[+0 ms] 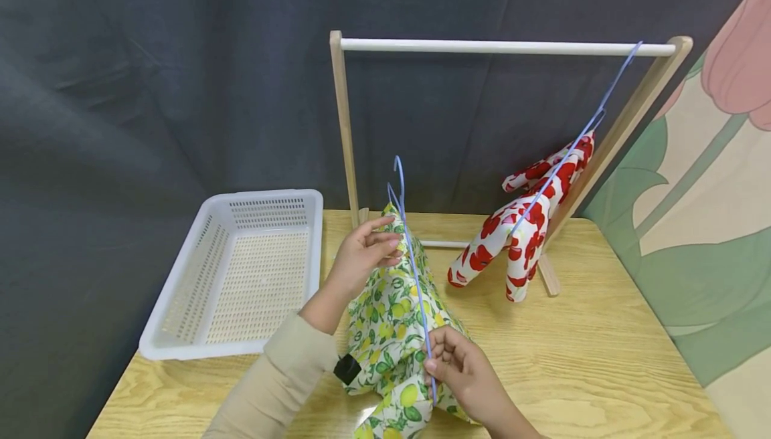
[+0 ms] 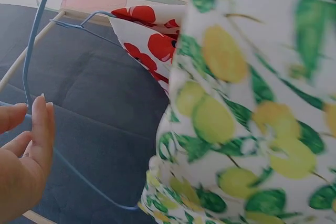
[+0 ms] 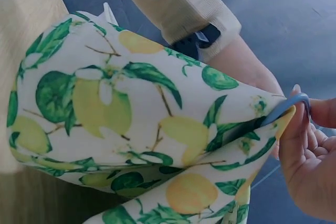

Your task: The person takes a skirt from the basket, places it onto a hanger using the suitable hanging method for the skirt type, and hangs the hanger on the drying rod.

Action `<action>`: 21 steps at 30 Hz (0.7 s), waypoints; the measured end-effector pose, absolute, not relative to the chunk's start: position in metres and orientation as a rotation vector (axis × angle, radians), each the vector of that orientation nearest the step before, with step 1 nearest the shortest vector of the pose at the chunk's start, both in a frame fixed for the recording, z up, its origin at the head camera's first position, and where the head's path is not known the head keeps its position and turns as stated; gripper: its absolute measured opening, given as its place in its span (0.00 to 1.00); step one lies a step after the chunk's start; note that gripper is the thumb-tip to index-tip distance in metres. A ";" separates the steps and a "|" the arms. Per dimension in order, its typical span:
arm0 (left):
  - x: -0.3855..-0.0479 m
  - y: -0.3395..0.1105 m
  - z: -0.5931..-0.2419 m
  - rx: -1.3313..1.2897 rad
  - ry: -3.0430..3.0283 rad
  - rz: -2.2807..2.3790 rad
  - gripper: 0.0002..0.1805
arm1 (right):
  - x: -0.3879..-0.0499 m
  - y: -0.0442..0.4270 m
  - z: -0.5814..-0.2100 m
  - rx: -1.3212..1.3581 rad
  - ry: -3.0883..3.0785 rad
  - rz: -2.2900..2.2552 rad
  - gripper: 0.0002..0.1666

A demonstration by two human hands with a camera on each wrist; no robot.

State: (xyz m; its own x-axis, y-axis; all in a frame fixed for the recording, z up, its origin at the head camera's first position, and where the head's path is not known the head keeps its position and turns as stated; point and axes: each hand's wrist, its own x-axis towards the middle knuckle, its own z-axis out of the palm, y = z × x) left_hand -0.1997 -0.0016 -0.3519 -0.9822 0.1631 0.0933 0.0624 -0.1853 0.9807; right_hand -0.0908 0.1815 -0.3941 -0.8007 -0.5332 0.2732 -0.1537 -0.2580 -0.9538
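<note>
A lemon-print garment (image 1: 391, 305) hangs on a blue wire hanger (image 1: 417, 272) above the table's front. My right hand (image 1: 458, 372) pinches the hanger's near end, beside the garment's edge; in the right wrist view the hanger's curved end (image 3: 294, 103) pokes out of the cloth at the fingertips. My left hand (image 1: 376, 251) is by the hanger's top, its fingers loosely extended next to the garment's upper edge. In the left wrist view, thumb and fingers (image 2: 43, 129) stand around the base of the hook, hardly bent. Garment folds hide part of the hanger.
A wooden rack with a white rail (image 1: 506, 46) stands behind. On its right end hangs a red-flowered garment (image 1: 530, 231) on another blue hanger (image 1: 572, 148). At left is a white slotted basket (image 1: 259, 285). All stand on a wooden table (image 1: 572, 359) before a dark curtain.
</note>
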 end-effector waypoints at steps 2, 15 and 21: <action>-0.199 -0.003 -0.354 0.267 1.956 2.354 0.22 | -0.093 0.183 -0.392 -0.861 1.747 -2.157 0.07; -0.202 -0.016 -0.354 0.181 2.101 2.316 0.17 | -0.110 0.198 -0.378 -0.992 1.724 -2.223 0.06; -0.206 -0.023 -0.353 0.186 2.224 2.250 0.17 | -0.122 0.202 -0.371 -1.105 1.624 -2.286 0.10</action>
